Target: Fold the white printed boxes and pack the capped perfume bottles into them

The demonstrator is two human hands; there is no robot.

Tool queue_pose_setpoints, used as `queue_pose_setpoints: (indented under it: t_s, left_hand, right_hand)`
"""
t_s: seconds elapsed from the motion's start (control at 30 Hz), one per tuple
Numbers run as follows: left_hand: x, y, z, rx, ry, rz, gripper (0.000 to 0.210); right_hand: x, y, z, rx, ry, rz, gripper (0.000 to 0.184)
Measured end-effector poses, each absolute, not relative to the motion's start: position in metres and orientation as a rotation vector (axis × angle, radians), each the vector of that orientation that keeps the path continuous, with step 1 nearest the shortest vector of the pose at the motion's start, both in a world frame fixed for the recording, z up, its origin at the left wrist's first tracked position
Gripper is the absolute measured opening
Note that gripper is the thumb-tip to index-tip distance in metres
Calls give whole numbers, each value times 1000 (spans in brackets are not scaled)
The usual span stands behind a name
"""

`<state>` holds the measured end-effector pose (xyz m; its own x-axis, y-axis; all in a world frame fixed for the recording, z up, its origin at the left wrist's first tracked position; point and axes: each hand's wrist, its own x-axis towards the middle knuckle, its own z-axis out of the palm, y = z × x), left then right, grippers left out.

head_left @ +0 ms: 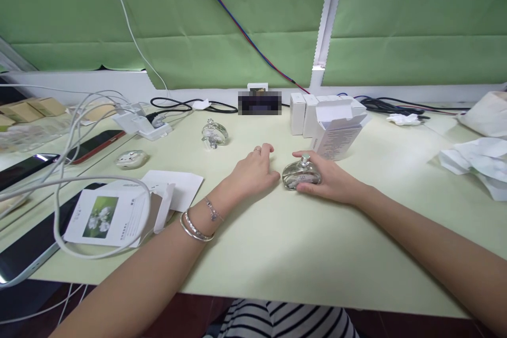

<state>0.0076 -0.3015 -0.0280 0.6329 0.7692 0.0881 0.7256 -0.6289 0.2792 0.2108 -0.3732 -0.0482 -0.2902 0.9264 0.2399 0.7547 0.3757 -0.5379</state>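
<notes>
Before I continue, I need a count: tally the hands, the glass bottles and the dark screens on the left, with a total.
Hands: 2
Bottles: 2
Dark screens: 3
Total: 7

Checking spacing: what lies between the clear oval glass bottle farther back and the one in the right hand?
In the head view, the left hand, with smooth, pale yellow-green tabletop on either side of it.
</notes>
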Motion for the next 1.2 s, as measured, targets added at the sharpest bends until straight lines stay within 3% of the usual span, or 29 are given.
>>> queue_pose_setpoints:
  t_s: [0.1,0.43,0.6,0.83,1.0,1.2]
  left_hand:
    - [6,-297,-32,2551,1144,386,39]
    - [18,-292,-32,2124,772,1346,41]
    - [21,-299,-29,1998,435,1609,38]
    - [24,-305,-34,2221,275,1604,24]
    - [24,-307,-37,2355,253,1390,21]
    - [23,-307,-46,2490,307,976,50]
  right_hand:
    - [209,-372,-48,-1566,-2068,437,59]
    - [211,-369,-50,-1596,-2057,411,54]
    - [208,-370,-51,-1578,-2062,346,47]
    - [198,-373,-49,-1493,-2139,380,32]
    - [194,-375,-47,-1466,-2151,451,27]
    - [194,-375,-52,-1355,-2125,445,26]
